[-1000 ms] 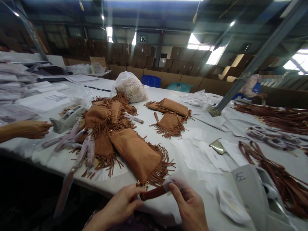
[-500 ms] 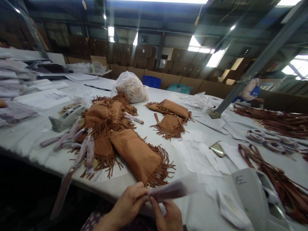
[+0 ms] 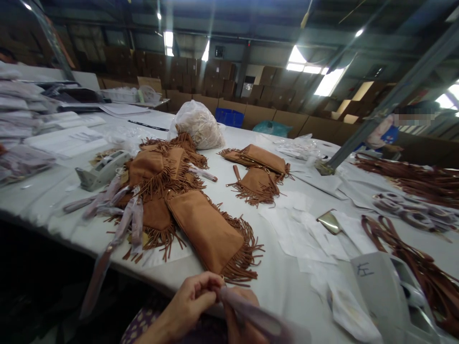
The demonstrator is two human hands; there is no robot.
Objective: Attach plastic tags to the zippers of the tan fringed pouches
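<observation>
A tan fringed bag lies flat near the table's front edge, one corner towards me. At that corner, a small metal ring shows beside my fingertips. My left hand pinches the near end of a brown strap wrapped in translucent film. Below the bag's corner, my right hand is closed around the same strap, partly hidden behind it. The strap's far end is blurred. Whether its end is joined to the ring I cannot tell.
Left of the bag are piled fringed bags, wrapped straps and a tape dispenser. More bags lie further back. On the right are another dispenser and brown straps. A person stands beyond the pole.
The wrapped strap has swung from pointing right to pointing down and right towards me. My right hand has turned with it and sits more behind it. The bag stays in place.
</observation>
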